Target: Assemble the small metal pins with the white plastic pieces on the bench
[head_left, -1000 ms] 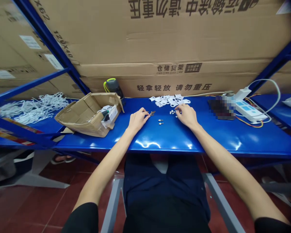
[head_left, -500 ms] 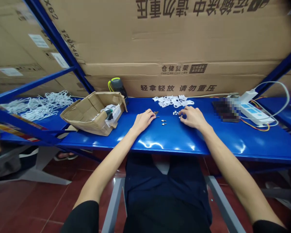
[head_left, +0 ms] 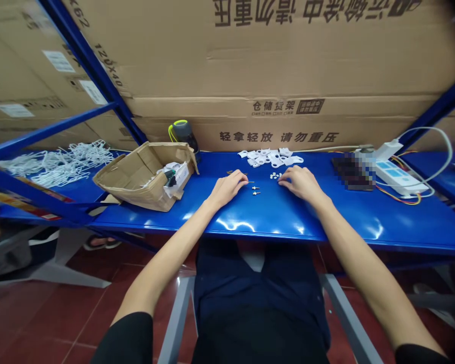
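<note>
My left hand [head_left: 227,188] is closed in a pinch on a thin brass-coloured screw [head_left: 251,182], whose shank points right from the fingertips. Behind that hand lies a small pile of similar screws [head_left: 242,174], partly covered by it. Two screws with white collars [head_left: 255,190] lie side by side on the blue tabletop [head_left: 227,220]. My right hand [head_left: 299,182] has its thumb and fingers pressed together beside several small white plastic pieces [head_left: 274,176]. Whatever is between its fingertips is too small to make out. Flat white plastic parts with round holes [head_left: 271,157] are heaped beyond both hands.
An open cardboard box [head_left: 136,174] with packets stands left, in front of a dark bottle [head_left: 184,132]. White wire pieces [head_left: 72,162] lie farther left. On the right are a dark pixelated object [head_left: 351,172] and a white power strip [head_left: 402,179] with cables.
My left hand has shifted slightly right with the screw, which now shows more to the right. My right hand has drawn slightly left, its fingers closing together near the white pieces.
</note>
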Tool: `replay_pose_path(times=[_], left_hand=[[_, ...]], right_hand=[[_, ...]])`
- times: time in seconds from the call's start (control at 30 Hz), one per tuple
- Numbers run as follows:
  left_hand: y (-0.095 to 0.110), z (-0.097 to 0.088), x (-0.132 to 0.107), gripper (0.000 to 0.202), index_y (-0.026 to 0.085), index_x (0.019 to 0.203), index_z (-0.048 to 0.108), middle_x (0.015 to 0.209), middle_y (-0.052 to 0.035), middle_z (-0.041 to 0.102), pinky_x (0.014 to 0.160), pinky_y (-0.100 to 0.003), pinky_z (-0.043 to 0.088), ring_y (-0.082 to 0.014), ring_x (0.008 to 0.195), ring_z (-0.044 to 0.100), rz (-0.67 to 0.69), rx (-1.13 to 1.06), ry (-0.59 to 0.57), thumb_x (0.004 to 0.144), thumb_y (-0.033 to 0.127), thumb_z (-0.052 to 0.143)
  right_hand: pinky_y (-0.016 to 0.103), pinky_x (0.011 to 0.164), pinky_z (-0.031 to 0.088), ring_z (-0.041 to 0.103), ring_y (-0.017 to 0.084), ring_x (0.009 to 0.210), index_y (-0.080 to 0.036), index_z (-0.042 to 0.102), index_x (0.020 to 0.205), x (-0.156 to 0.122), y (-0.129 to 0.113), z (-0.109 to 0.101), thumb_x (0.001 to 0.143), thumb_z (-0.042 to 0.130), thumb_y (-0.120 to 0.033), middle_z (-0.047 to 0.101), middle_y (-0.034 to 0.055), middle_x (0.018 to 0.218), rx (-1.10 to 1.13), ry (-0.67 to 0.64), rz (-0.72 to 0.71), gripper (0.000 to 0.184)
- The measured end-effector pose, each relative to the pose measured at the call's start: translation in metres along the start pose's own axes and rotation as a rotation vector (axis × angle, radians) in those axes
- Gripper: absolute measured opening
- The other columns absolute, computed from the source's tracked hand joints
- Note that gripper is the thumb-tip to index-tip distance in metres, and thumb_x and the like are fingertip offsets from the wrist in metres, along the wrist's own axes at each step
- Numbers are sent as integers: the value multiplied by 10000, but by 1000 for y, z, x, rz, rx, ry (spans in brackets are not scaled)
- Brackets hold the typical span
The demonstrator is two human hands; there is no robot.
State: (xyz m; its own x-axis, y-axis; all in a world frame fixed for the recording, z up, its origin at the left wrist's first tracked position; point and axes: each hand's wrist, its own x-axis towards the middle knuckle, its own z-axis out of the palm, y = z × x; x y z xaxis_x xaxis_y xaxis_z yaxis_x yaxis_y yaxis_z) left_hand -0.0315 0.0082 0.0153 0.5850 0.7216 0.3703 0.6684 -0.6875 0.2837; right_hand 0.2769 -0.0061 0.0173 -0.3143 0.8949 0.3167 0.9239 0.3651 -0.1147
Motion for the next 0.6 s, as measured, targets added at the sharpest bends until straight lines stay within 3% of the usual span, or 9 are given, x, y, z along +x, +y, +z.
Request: replay_pose_path(times=[0.13, 0.27, 0.4, 0.6], left_hand=[[0, 4, 0, 282, 245, 1173, 671, 1237, -33, 703, 786, -251, 514, -178, 1068, 706, 29, -6, -5, 1136, 409, 445], [2, 7, 0, 267, 247, 1195, 665, 1238, -32, 696, 813, -254, 513, -172, 1059, 703, 52, -19, 2, 1136, 389, 447], [4, 6, 0, 269, 244, 1191, 666, 1218, -31, 697, 806, -256, 508, -174, 1050, 702, 49, -27, 12, 1132, 408, 460], [6, 6, 0, 263, 240, 1181, 668, 1218, -27, 702, 793, -253, 500, -165, 1031, 704, 48, -44, 35, 1131, 410, 473]], right_hand=[[413, 951, 518, 731, 280, 1039, -257, 838, 1055, 1, -24, 2, 993, 648, -348, 833, 60, 1085, 311, 97, -67, 220], [404, 969, 579, 779, 267, 1001, -275, 842, 1033, 2, -47, 8, 979, 659, -451, 842, 29, 1073, 633, 125, -22, 259], [426, 941, 623, 805, 290, 972, -266, 842, 1013, 3, -53, 12, 939, 691, -518, 847, 41, 1045, 750, 65, 9, 303], [437, 974, 621, 814, 304, 1013, -242, 810, 1053, 2, -55, 12, 924, 714, -501, 852, 50, 1007, 875, 27, 32, 305]])
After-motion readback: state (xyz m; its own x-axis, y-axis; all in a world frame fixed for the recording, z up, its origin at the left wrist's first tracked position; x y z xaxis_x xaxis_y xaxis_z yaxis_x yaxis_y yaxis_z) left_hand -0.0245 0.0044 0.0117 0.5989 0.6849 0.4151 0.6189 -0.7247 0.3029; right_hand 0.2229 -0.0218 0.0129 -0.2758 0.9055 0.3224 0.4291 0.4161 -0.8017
